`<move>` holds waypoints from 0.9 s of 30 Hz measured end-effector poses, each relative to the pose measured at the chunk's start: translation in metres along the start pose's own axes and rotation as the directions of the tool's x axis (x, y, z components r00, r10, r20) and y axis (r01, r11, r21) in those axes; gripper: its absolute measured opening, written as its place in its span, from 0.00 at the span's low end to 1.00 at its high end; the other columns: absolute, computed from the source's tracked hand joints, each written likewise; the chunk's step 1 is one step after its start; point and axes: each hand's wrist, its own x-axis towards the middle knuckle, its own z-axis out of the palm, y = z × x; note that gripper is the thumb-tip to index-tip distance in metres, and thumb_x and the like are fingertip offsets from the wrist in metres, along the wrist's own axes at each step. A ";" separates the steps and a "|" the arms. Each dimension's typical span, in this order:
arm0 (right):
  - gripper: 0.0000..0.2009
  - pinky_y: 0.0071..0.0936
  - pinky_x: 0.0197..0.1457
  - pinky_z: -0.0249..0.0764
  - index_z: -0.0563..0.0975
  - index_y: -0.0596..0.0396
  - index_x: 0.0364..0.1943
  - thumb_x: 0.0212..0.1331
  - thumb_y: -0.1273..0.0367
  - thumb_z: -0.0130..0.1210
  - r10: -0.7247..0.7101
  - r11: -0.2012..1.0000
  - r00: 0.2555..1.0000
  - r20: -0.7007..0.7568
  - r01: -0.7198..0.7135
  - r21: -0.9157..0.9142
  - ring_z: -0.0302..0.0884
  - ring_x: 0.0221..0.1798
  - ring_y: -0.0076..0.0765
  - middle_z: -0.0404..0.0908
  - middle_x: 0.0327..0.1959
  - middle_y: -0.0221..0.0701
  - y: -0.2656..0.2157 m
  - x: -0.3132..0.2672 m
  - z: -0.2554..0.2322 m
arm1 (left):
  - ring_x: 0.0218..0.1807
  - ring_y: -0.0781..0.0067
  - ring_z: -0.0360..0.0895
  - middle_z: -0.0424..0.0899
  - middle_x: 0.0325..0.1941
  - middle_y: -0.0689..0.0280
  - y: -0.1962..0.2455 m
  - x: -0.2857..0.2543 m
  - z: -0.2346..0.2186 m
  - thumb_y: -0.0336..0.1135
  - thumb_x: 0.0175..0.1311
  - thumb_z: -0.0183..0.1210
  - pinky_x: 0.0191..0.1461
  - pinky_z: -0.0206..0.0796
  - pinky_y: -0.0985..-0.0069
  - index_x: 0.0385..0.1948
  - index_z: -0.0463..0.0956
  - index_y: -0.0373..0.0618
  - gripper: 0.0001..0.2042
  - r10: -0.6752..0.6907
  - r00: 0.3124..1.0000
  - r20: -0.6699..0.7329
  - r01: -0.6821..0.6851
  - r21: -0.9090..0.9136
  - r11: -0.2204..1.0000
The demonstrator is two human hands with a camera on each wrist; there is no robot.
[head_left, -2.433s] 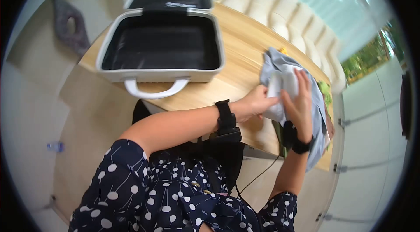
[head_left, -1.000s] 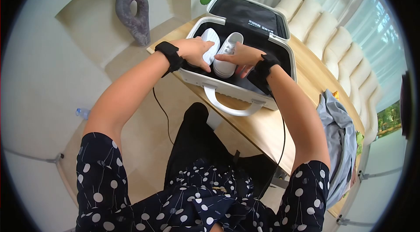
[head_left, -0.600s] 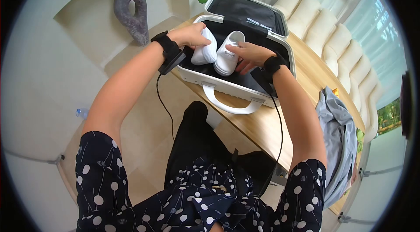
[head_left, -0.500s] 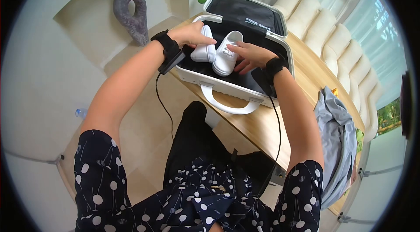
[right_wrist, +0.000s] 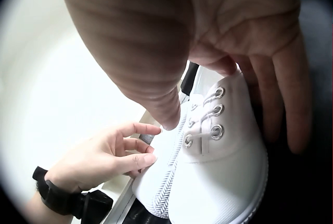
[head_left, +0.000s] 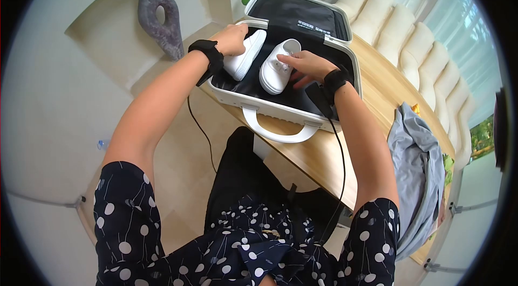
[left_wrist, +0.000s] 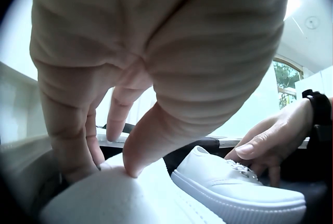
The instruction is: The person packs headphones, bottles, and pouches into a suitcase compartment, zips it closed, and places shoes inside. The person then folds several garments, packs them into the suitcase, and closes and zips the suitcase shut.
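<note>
Two white lace-up sneakers lie in the white suitcase (head_left: 226,95), which stands with its lid raised. My left hand (head_left: 231,40) is at the left sneaker (head_left: 250,58); in the left wrist view its thumb presses on the upper while other fingers reach round the far side. That shoe leans, its ribbed sole edge toward the other one. My right hand (head_left: 310,66) is over the right sneaker (head_left: 273,77), thumb by the laces. In the right wrist view its outer fingers hang straight beside this shoe (right_wrist: 218,182), near the metal eyelets.
The suitcase's black-lined lid (head_left: 297,14) leans back on the wooden table (head_left: 377,84). A white handle (head_left: 280,136) sticks out in front. Grey cloth (head_left: 415,178) is heaped at the table's right end. Black cables (head_left: 199,129) hang from the wrist cameras. Cream chairs (head_left: 399,32) line the far side.
The sneakers came from the cloth pile into the suitcase. Lately my left hand has turned the left sneaker and shifted it leftward, away from the other. My right hand has hardly moved.
</note>
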 end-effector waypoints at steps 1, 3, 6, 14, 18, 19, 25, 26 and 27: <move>0.41 0.35 0.38 0.82 0.65 0.76 0.54 0.53 0.45 0.54 0.013 1.000 1.000 -0.016 -0.013 0.021 0.76 0.49 0.51 0.69 0.54 0.53 0.001 0.000 0.000 | 0.48 0.49 0.75 0.77 0.45 0.47 0.002 -0.001 -0.002 0.22 0.47 0.52 0.49 0.68 0.65 0.49 0.68 0.37 0.22 0.030 0.999 0.032 -0.031 0.056 0.998; 0.41 0.34 0.39 0.82 0.65 0.76 0.54 0.53 0.44 0.54 -0.002 1.000 1.000 -0.022 0.003 0.024 0.76 0.49 0.51 0.69 0.54 0.52 0.001 0.000 0.001 | 0.48 0.48 0.74 0.77 0.45 0.48 0.006 -0.006 -0.003 0.23 0.48 0.52 0.50 0.68 0.64 0.50 0.68 0.37 0.22 0.060 0.996 0.066 -0.068 0.114 0.991; 0.42 0.34 0.39 0.82 0.67 0.77 0.52 0.51 0.43 0.55 -0.016 1.000 1.000 -0.020 0.016 -0.013 0.77 0.48 0.49 0.71 0.52 0.52 -0.001 0.005 0.001 | 0.47 0.49 0.74 0.77 0.44 0.50 0.019 -0.016 -0.005 0.25 0.50 0.52 0.48 0.68 0.63 0.45 0.73 0.38 0.17 0.197 0.980 -0.020 -0.177 0.351 0.919; 0.38 0.32 0.41 0.80 0.73 0.70 0.48 0.51 0.41 0.54 -0.012 0.978 1.000 -0.007 0.011 -0.208 0.76 0.49 0.39 0.75 0.45 0.45 -0.009 0.027 0.006 | 0.54 0.55 0.67 0.75 0.49 0.53 0.005 -0.022 -0.006 0.52 0.64 0.45 0.56 0.61 0.60 0.40 0.79 0.37 0.25 0.081 0.982 0.172 -0.159 0.509 0.846; 0.36 0.30 0.39 0.80 0.75 0.68 0.44 0.51 0.42 0.54 -0.080 0.975 0.996 -0.031 0.072 -0.211 0.77 0.42 0.36 0.76 0.41 0.43 -0.004 0.035 0.004 | 0.53 0.56 0.68 0.74 0.49 0.57 -0.018 -0.016 0.006 0.44 0.62 0.48 0.55 0.62 0.60 0.50 0.74 0.46 0.19 0.310 0.949 -0.062 -0.280 0.290 0.915; 0.35 0.29 0.37 0.80 0.76 0.67 0.43 0.51 0.42 0.54 -0.111 0.973 0.993 -0.041 0.100 -0.210 0.78 0.37 0.36 0.77 0.39 0.43 -0.004 0.037 0.004 | 0.53 0.56 0.68 0.74 0.49 0.57 -0.018 -0.014 0.004 0.44 0.62 0.48 0.55 0.62 0.60 0.50 0.74 0.46 0.19 0.310 0.949 -0.064 -0.280 0.288 0.916; 0.41 0.25 0.24 0.73 0.77 0.70 0.40 0.42 0.37 0.57 0.045 0.900 0.998 -0.043 -0.059 -0.432 0.78 0.25 0.37 0.79 0.30 0.44 -0.032 0.021 0.011 | 0.58 0.53 0.66 0.68 0.56 0.56 -0.008 -0.020 -0.006 0.43 0.62 0.48 0.61 0.59 0.63 0.58 0.67 0.48 0.22 0.076 0.979 0.188 -0.172 0.578 0.798; 0.41 0.25 0.24 0.73 0.77 0.70 0.40 0.42 0.37 0.57 0.046 0.901 0.998 -0.041 -0.059 -0.429 0.78 0.25 0.37 0.79 0.30 0.44 -0.036 0.021 0.016 | 0.60 0.51 0.64 0.65 0.60 0.54 -0.011 -0.021 -0.002 0.46 0.62 0.48 0.63 0.56 0.62 0.59 0.66 0.45 0.25 0.059 0.982 0.180 -0.140 0.479 0.867; 0.39 0.25 0.23 0.73 0.78 0.68 0.38 0.42 0.38 0.57 0.061 0.886 0.996 -0.066 -0.084 -0.455 0.78 0.24 0.36 0.79 0.30 0.44 -0.039 0.022 0.020 | 0.62 0.49 0.62 0.61 0.64 0.52 -0.014 -0.021 0.003 0.50 0.62 0.48 0.65 0.54 0.62 0.60 0.64 0.42 0.27 0.041 0.984 0.175 -0.105 0.372 0.922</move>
